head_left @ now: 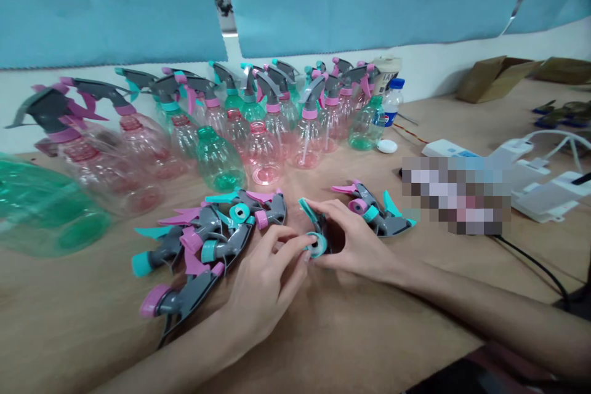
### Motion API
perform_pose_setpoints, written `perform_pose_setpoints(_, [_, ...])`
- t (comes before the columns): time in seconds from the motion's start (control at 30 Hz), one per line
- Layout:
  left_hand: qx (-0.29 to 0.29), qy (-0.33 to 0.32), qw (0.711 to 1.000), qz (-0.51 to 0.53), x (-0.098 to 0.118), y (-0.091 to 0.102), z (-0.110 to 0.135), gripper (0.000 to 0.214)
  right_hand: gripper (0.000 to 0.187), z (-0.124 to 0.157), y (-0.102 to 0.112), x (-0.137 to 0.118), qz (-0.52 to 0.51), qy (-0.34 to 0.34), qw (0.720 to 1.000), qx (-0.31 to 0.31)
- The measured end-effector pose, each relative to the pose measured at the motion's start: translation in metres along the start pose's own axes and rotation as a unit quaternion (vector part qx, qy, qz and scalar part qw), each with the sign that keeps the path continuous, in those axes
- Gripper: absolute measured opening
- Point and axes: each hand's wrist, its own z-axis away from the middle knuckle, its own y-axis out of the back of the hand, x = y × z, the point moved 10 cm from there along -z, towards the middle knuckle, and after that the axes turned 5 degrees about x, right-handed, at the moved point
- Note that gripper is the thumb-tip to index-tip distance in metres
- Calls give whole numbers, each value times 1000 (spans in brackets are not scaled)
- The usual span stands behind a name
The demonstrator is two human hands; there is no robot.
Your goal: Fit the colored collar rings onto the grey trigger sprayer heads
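Note:
My right hand (357, 237) is wrapped round a grey trigger spray head (316, 217) with teal parts, its round collar turned toward me. At the collar's rim (316, 247), the fingertips of my left hand (272, 277) pinch together near the dark opening; whether a small part sits between them is hidden. Left of my hands lies a pile of loose spray heads (217, 234) in grey with pink or teal collars and triggers. A few more spray heads (378, 215) lie just beyond my right hand.
Pink and green bottles (263, 157) stand in rows at the back, many with spray heads on. Large bottles (50, 215) lie tilted at the left. A water bottle (394, 101), a white cap (386, 146), a power strip (549, 191) with cables and a cardboard box (489, 79) are on the right.

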Motion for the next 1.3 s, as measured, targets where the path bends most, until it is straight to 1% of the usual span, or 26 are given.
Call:
perform_pose_setpoints(0.1, [-6, -15, 1000, -24, 3, -2, 0, 23, 77, 0, 0, 0, 12, 15, 1000, 1])
perform_pose_setpoints(0.2, [-21, -21, 999, -42, 2, -6, 1, 24, 80, 2, 0, -1, 2, 31, 999, 4])
perform_pose_setpoints(0.27, [-26, -22, 998, -47, 2, -8, 1, 25, 79, 3, 0, 0, -11, 35, 999, 8])
perform_pose_setpoints(0.3, [-26, -23, 998, -49, 2, -8, 1, 25, 74, 4, 1, 2, -19, 33, 999, 14])
perform_pose_setpoints(0.4, [-30, -22, 998, -57, 1, -9, 1, 25, 54, 6, 4, 2, -23, 37, 999, 32])
perform_pose_setpoints(0.5, [-39, -9, 998, -50, -2, -10, 1, 24, 35, 5, 0, -4, 17, 56, 998, 6])
perform_pose_setpoints(0.57, [-40, 3, 998, -41, -4, -10, 1, 23, 29, 4, -2, -7, 36, 59, 998, -8])
perform_pose_setpoints(0.7, [-34, 8, 999, -28, -5, -9, 0, 23, 27, 4, -2, -10, 43, 59, 997, -6])
perform_pose_setpoints(0.83, [-31, -11, 999, -39, 0, -9, 0, 23, 26, 4, -2, -9, 50, 53, 997, -4])
perform_pose_setpoints(0.97, [-1, -44, 992, -114, 8, -6, -1, 23, 24, 3, 1, -7, 41, 41, 998, 7])
perform_pose_setpoints(1.03, [18, -50, 987, -154, 10, -4, -1, 23, 24, 3, 3, -3, 33, 25, 999, 20])
perform_pose_setpoints(1.1, [24, -53, 984, -169, 11, -4, -1, 24, 25, 4, 5, 0, 21, 12, 999, 28])
perform_pose_setpoints(1.17, [21, -69, 985, -154, 13, -6, 0, 26, 26, 4, 5, 1, 14, 5, 999, 30])
perform_pose_setpoints(1.3, [1, -104, 990, -94, 17, -12, 3, 32, 26, 5, 6, 1, 13, 9, 999, 31])
